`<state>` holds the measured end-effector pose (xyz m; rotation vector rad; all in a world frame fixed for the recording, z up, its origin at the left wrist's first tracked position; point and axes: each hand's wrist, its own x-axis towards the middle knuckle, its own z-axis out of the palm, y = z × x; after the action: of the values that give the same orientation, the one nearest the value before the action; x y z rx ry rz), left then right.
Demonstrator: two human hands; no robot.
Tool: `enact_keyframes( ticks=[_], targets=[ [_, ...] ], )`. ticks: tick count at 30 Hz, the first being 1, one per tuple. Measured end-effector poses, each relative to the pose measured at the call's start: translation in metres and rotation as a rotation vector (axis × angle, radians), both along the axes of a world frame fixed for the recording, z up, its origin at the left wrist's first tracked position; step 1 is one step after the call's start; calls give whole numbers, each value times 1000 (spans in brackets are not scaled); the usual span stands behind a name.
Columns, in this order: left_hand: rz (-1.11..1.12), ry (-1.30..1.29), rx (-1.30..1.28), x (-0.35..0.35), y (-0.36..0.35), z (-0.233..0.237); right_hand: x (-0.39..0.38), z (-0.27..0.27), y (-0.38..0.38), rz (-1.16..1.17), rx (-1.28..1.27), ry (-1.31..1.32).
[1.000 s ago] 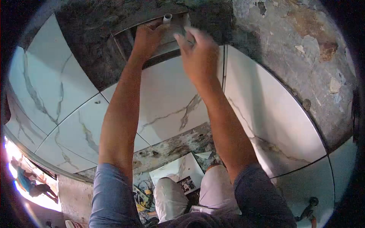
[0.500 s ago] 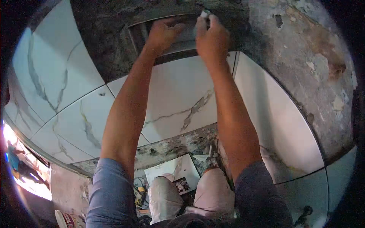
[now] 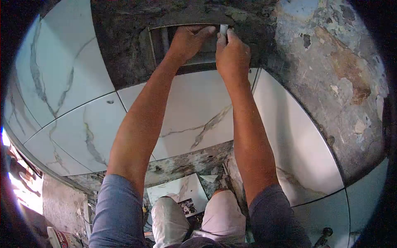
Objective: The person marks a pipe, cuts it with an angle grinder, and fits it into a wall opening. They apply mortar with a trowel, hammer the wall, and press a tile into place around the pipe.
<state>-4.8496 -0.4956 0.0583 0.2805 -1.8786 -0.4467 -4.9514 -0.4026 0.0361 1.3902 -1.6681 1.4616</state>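
Note:
My right hand (image 3: pixel 233 56) is closed on a small white piece (image 3: pixel 223 29), pinched between thumb and fingers at the upper right corner of a rectangular recess (image 3: pixel 206 58) in the dark wall. What kind of piece it is, I cannot make out. My left hand (image 3: pixel 188 43) reaches into the recess near its top edge, thumb stretched toward the white piece and fingers partly hidden. It looks open, with nothing visible in it. Directly below the recess lies a white marble-veined wall tile (image 3: pixel 194 107), crossed by both forearms.
More veined tiles (image 3: pixel 62 70) cover the wall at left, and a pale tile (image 3: pixel 293 136) stands on the right wall. Bare patchy plaster (image 3: pixel 343 62) is at upper right. A cut tile (image 3: pixel 194 188) lies by my knees. A labelled bucket (image 3: pixel 62 239) stands at lower left; a dark fitting (image 3: pixel 324 235) protrudes at lower right.
My left hand has moved right and further into the recess, its thumb nearer the white piece. The right hand still grips that piece, now more upright. The view has shifted slightly.

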Motion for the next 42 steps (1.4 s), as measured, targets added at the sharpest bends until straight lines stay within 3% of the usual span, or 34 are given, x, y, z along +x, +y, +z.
enact_keyframes(
  ticks=[2, 4, 8, 13, 17, 19, 23, 26, 29, 32, 34, 38, 40, 42],
  targets=[
    [-27, -2, 41, -1, 2, 1, 1, 2, 4, 43, 19, -32],
    [89, -11, 218, -4, 3, 2, 0, 3, 3, 86, 34, -60],
    [7, 172, 54, -10, -5, -4, -4, -2, -3, 69, -87, 50],
    [71, 65, 230, -4, 14, 2, -3, -1, -4, 57, -108, 58],
    [96, 92, 153, -5, 10, 4, -4, -3, -8, 26, -102, 77],
    [195, 5, 251, -4, 12, 5, -5, -3, -9, 23, -114, 84],
    [54, 137, 167, -11, -6, -4, -4, -2, -5, 88, -85, 49],
    [70, 108, 137, -10, -1, 1, -3, -3, -5, 46, -92, 65],
    [42, 209, 234, -11, 18, 4, -2, -3, -5, 15, -89, 68],
    [204, 87, 338, -12, 22, 1, -6, -5, -10, 66, -79, 53],
    [-190, 489, 377, -23, 23, -6, -8, -4, -11, 109, -62, 35],
    [-326, 672, 604, -34, 28, -7, -5, -9, -10, 129, -119, 8],
    [-694, 787, 677, -39, 26, -11, -5, -12, -12, 138, -133, -10],
    [-675, 757, 758, -43, 19, -15, -7, -17, -14, 116, -122, 17]
  ],
)
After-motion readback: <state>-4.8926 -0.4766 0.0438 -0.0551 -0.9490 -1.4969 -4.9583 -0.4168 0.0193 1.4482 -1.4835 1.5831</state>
